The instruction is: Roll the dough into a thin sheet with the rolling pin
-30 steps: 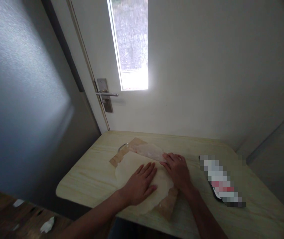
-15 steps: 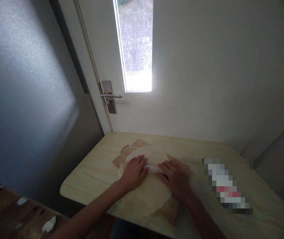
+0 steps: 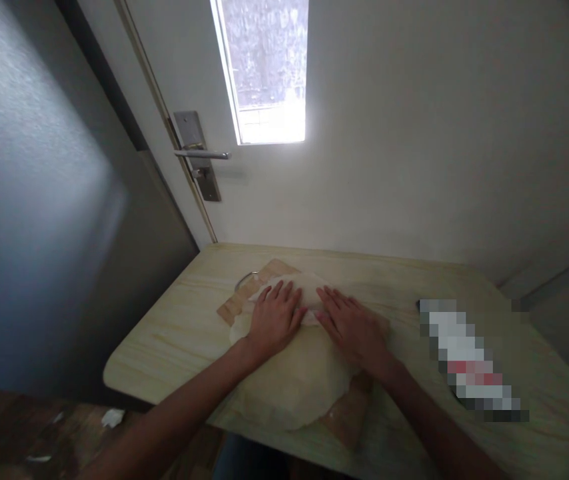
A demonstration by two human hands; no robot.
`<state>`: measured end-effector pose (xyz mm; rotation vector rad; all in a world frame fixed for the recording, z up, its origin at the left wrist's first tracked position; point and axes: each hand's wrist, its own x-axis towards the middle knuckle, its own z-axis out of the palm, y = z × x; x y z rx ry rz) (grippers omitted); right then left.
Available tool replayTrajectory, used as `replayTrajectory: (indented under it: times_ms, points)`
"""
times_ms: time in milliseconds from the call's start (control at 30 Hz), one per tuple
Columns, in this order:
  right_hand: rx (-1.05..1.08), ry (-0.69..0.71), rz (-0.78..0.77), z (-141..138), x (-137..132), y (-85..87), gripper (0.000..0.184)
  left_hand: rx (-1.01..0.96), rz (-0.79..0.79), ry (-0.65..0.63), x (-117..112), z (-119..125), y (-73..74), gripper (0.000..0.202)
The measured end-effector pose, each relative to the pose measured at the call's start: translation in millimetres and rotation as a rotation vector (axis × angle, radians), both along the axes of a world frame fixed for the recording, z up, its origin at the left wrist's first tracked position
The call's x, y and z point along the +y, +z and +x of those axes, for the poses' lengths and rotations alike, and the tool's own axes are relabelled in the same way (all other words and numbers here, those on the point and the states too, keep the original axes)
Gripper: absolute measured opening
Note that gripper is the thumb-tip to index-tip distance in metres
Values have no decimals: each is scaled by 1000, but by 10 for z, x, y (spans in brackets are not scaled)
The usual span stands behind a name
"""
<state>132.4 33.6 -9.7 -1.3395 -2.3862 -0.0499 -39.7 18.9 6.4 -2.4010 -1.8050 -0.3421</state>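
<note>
A wide, thin sheet of pale dough [image 3: 289, 387] is spread over a wooden cutting board [image 3: 347, 420] and hangs past part of its edges. Across the dough lies a pale roll [image 3: 309, 319], visible only between my hands; whether a rolling pin is inside it I cannot tell. My left hand [image 3: 277, 317] rests flat on the left part of the roll, fingers stretched forward. On its right part lies my right hand [image 3: 352, 327], palm down with the fingers extended. Both palms hide most of the roll.
The board sits on a light wood-grain table [image 3: 164, 340], its metal ring handle [image 3: 244, 279] at the back left. A pixelated, long dark-edged object [image 3: 469, 360] lies to the right. Behind the table stands a white door with a lever handle [image 3: 202, 155]. White scraps [image 3: 113, 418] lie on the floor.
My hands have moved forward over the roll, and their fingers have gone from curled to stretched out flat. The camera view has tilted down slightly.
</note>
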Motion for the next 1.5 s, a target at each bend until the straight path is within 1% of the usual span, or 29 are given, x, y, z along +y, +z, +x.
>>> replayTrajectory:
  times_ms: [133,200,333,433,533,633,800,867,967,1033,1133,1200,1267,1400,1500]
  points:
    - [-27,-70,-41,-17,221,13,48,9,-2,-2,215,33,17,43]
    - [-36,-82,-49,-19,336,7,50,0,-5,0,322,38,30,45]
    - [4,-120,-41,-18,602,-26,53,-52,-58,-17,541,43,66,49]
    - [35,-163,-17,-21,809,-30,54,-75,-96,17,701,53,94,54]
    - [57,-143,63,-20,973,-1,51,-78,-112,54,835,61,113,57]
    - [81,-128,136,-15,1066,29,45,-79,-86,61,933,58,115,58]
    - [81,-162,142,-8,1072,35,38,-109,-55,102,989,56,105,57]
    - [75,-166,134,-8,1031,30,37,-106,-55,123,960,64,111,55]
    - [53,-178,119,-11,922,28,36,-68,-50,156,860,80,126,49]
    - [39,-183,118,-16,811,39,36,-17,-30,142,757,84,126,43]
    - [15,-211,80,-29,590,79,36,39,15,90,559,79,94,38]
    - [-20,-238,41,-47,418,105,37,47,46,70,409,70,54,37]
    - [-54,-251,35,-71,243,116,38,41,77,52,258,59,8,36]
    - [-66,-268,33,-110,-74,79,41,11,114,26,-21,27,-55,39]
    - [-45,-234,41,-105,-276,31,41,-1,95,-11,-209,-9,-64,42]
